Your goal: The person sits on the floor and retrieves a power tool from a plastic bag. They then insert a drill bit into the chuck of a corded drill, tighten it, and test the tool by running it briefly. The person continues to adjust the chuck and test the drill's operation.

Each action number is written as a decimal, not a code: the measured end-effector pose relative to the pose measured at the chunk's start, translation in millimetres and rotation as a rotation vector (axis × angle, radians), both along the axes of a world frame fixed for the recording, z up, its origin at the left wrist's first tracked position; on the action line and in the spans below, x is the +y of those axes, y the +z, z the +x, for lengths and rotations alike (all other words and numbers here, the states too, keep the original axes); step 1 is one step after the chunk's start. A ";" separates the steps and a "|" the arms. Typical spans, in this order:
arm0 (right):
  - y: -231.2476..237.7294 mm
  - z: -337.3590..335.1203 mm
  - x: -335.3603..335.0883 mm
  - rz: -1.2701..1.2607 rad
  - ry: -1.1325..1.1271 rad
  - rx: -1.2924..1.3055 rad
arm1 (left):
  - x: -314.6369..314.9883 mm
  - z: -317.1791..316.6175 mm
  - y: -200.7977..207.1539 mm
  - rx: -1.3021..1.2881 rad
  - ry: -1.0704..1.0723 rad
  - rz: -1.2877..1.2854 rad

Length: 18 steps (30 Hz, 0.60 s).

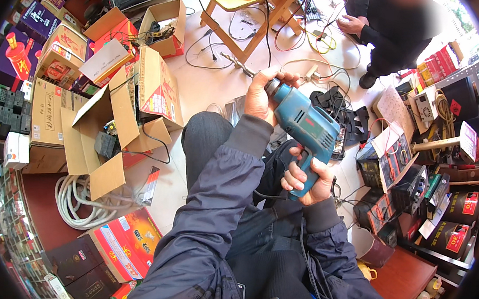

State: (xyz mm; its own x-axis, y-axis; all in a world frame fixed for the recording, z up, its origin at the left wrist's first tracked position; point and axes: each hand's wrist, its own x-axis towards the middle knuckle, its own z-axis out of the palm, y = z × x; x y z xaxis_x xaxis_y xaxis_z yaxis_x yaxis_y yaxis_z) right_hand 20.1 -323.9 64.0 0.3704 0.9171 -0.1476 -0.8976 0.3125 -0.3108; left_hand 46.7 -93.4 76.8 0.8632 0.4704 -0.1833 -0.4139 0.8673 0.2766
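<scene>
A teal corded power drill (305, 120) is held over my lap, its nose tilted to the upper left. My right hand (316, 183) is closed around the drill's handle, fingers near the trigger. At the front end, my left hand (261, 98) is wrapped about the chuck, with the thumb and fingers on either side of it. A long metal drill bit (239, 65) sticks out past my left hand toward the wooden stool. The power cord (304, 239) hangs down from the handle area along my right forearm.
Open cardboard boxes (91, 138) and a coiled grey hose (80, 207) lie at left. Ahead stands a wooden stool (234, 36) amid loose cables. Black straps or parts (341, 110) lie beyond the drill. Another person (392, 35) is at far right; crowded shelves (455, 194) line the right.
</scene>
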 end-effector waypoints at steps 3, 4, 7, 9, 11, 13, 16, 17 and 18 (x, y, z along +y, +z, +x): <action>3.0 -1.8 -0.2 -0.057 -0.008 -0.013 | 0.4 -2.2 0.6 0.018 0.012 -0.007; 3.4 -2.6 -0.4 -0.072 -0.014 -0.017 | 0.0 -3.0 1.2 0.020 0.015 -0.012; 2.2 -4.2 -1.1 -0.086 -0.018 -0.003 | -0.9 -5.2 4.1 0.030 0.023 -0.011; 0.5 -4.1 -2.4 -0.027 0.003 0.089 | -0.1 -6.4 6.6 0.036 0.028 -0.005; -1.4 -4.1 -3.5 0.043 0.005 0.137 | 1.9 -6.7 8.7 0.016 0.033 0.013; -3.2 -5.2 -4.0 0.004 -0.014 0.105 | 2.4 -5.9 9.5 0.057 0.037 0.029; -5.5 -9.3 -3.4 0.007 -0.029 0.044 | 0.8 -3.9 8.0 0.082 0.058 0.041; -5.9 -11.1 -3.2 -0.002 -0.045 0.063 | 0.2 -3.5 6.8 0.092 0.064 0.043; -6.0 -12.2 -3.3 -0.023 -0.059 0.083 | 0.1 -3.5 5.5 0.088 0.060 0.038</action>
State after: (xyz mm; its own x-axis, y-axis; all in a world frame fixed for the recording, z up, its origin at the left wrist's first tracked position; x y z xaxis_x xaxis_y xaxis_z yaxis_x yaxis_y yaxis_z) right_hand 7.8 -327.2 58.0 0.4088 0.8901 -0.2013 -0.9011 0.3588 -0.2435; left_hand 43.2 -93.2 82.3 0.8144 0.5291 -0.2384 -0.4375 0.8297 0.3467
